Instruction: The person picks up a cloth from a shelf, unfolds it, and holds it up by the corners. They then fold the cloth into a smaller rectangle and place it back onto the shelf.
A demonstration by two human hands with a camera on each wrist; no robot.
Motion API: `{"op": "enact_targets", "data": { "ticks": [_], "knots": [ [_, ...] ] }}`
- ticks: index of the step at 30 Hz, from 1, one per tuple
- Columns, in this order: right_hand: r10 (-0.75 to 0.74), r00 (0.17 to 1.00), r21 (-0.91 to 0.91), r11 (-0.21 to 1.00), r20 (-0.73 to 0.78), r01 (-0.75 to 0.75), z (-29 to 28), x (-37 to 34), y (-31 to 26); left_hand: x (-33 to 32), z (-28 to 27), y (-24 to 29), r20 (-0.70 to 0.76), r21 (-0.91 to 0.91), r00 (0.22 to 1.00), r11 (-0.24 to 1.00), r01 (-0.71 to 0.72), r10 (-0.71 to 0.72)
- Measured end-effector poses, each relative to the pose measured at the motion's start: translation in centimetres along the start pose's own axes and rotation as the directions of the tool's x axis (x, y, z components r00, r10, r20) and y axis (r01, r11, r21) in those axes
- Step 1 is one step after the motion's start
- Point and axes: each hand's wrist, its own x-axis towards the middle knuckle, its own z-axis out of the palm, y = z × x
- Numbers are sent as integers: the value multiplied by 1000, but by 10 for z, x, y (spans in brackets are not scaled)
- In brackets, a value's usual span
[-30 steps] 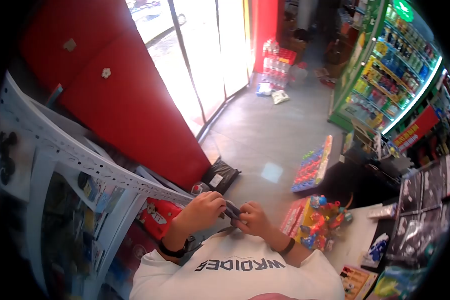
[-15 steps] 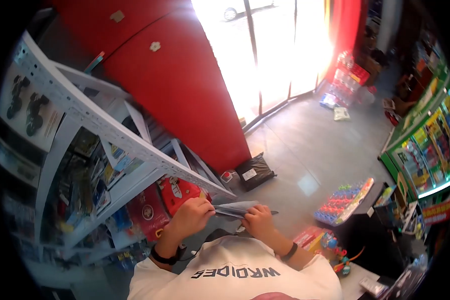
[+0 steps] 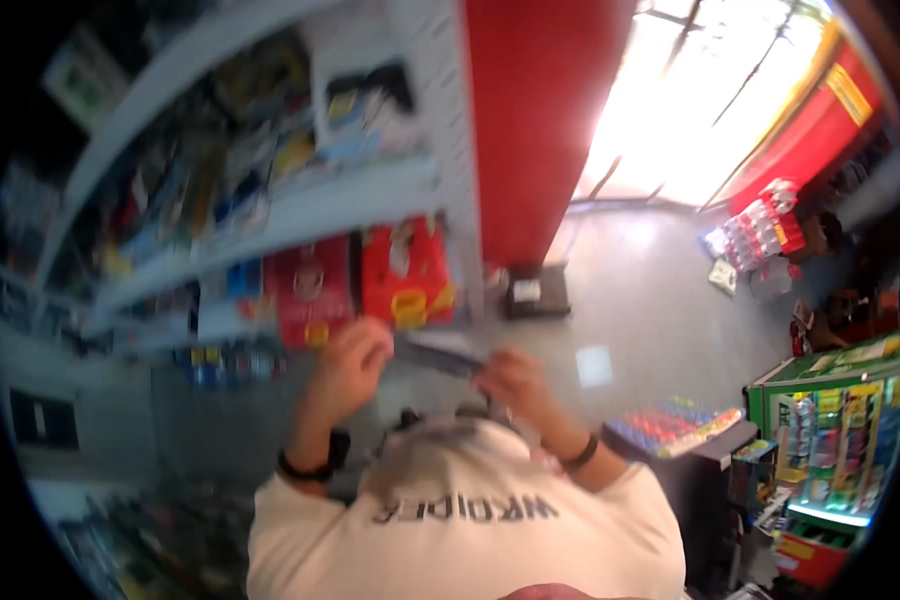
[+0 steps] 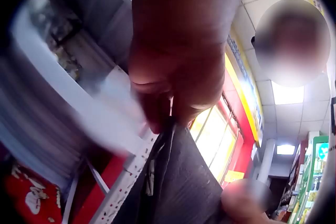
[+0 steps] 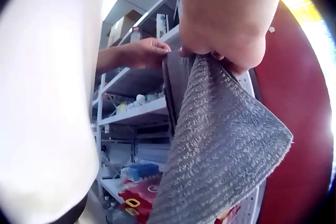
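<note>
A grey ribbed cloth (image 5: 226,124) hangs between my two hands in front of the white T-shirt (image 3: 470,480). With thumb and fingers, my left hand (image 3: 355,365) pinches one end of its upper edge. My right hand (image 3: 518,385) grips that edge further along. In the head view the cloth (image 3: 435,357) shows only as a narrow dark strip from hand to hand. The right wrist view shows its ridged face draping down, one corner spread out to the right. Close up in the left wrist view, the smoother dark side of the cloth (image 4: 184,182) falls below my left fingers.
White shelving (image 3: 455,130) with packed goods stands ahead on the left, a red package (image 3: 405,270) on its low level. Beside it are a red panel (image 3: 530,110) and a black parcel (image 3: 538,292) on the floor. A colourful tray (image 3: 675,430) and a green drinks fridge (image 3: 840,430) stand right.
My view has turned left, bringing the shelving in front of me. The cloth has gone from bunched between close hands to stretched out, and my hands have moved apart.
</note>
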Motion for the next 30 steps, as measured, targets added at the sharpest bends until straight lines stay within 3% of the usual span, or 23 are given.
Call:
{"op": "enact_targets", "data": {
  "ticks": [1, 3, 5, 9, 14, 19, 20, 22, 23, 25, 26, 28, 29, 30],
  "knots": [
    [10, 1000, 114, 993, 26, -13, 7, 10, -3, -10, -12, -6, 23, -84, 997, 994, 73, -71],
    [67, 997, 129, 989, 32, -70, 23, 33, -31, -31, -33, -18, -103, -160, 992, 985, 62, -80],
    [-6, 996, 146, 989, 85, -7, 44, 52, -50, -59, -56, -37, -151, -210, 978, 972, 108, -142],
    [-34, 964, 142, 990, 265, -4, 94, 78, -98, -114, -105, -78, -280, -284, 948, 956, 71, -153],
    [-47, 862, -51, 995, 504, 84, 174, 92, -122, -175, -156, -117, -409, -310, 882, 945, 107, -234],
    [-70, 784, 81, 996, 617, 25, 272, 100, -141, -221, -200, -136, -466, -176, 857, 972, 154, -220],
    [-110, 814, 138, 990, 571, 37, 294, 101, -141, -230, -207, -142, -467, -168, 852, 970, 176, -236],
    [-175, 880, 305, 952, 441, 37, 337, 99, -141, -249, -221, -154, -552, -162, 785, 960, 230, -281],
    [-188, 873, 328, 944, 450, 35, 357, 100, -142, -257, -227, -159, -557, -150, 777, 956, 253, -293],
    [-190, 920, 398, 916, 343, 41, 391, 104, -146, -272, -236, -167, -640, -204, 682, 934, 293, -354],
    [-198, 915, 421, 906, 351, 34, 407, 106, -152, -276, -240, -171, -644, -192, 674, 929, 317, -363],
    [-127, 926, 475, 878, 356, -63, 433, 109, -164, -282, -247, -177, -751, -292, 508, 902, 319, -423],
    [-135, 920, 499, 864, 367, -73, 444, 112, -165, -289, -253, -179, -755, -278, 497, 896, 347, -427],
    [-163, 903, 520, 851, 398, -76, 457, 116, -166, -298, -261, -180, -753, -276, 449, 850, 449, -482]
  ]
}}
